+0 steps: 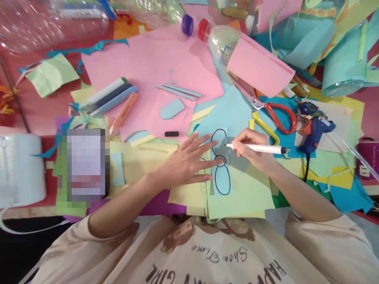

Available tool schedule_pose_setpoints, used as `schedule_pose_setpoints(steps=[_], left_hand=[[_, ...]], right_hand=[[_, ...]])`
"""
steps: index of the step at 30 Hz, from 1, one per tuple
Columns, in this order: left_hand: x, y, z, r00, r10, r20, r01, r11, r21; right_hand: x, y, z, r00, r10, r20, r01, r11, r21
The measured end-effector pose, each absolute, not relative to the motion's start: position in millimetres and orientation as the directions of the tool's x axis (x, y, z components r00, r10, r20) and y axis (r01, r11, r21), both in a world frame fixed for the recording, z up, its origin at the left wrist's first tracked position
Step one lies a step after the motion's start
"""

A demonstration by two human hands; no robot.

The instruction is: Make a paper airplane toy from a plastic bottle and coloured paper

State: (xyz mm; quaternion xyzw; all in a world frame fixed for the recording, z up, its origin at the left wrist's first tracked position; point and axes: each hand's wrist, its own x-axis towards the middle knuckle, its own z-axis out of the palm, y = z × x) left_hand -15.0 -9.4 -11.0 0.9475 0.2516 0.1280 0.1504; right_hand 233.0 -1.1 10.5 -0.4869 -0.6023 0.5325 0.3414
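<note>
My right hand [251, 148] grips a white marker [263, 148], its black tip at the right edge of a light blue paper strip [217, 188]. Black outlines on the strip form two long loops joined by a small circle. With fingers spread, my left hand [188, 161] lies flat, its fingertips over the strip's left side and middle. Pale green paper [242, 197] lies under the strip. A small black marker cap [171, 134] rests above my left hand. Beyond it lie a cut light blue paper piece [172, 109] and thin blue strips [179, 92] on pink paper [142, 63].
Red-handled scissors [280, 118] and a blue glue gun [314, 134] lie at right. Several markers [109, 96] lie at left, above a blurred-out device [84, 165]. A red-capped plastic bottle [223, 43] wrapped in pink paper and a blue-wrapped bottle [345, 63] lie at the back.
</note>
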Motion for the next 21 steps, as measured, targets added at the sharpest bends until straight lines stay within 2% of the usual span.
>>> schedule_pose_setpoints(steps=[7,21], left_hand=[[-13.0,-10.2,-10.5,0.839,0.52,0.162,0.44,-0.822,0.361],[-13.5,-10.3,-8.8,0.836,0.533,0.128,0.445,-0.797,0.408]], right_hand=[[228.9,-2.6,4.3,-0.395,0.916,-0.067,0.36,0.088,-0.929],[226.2,-1.7,5.3,-0.414,0.91,0.002,0.422,0.194,-0.886]])
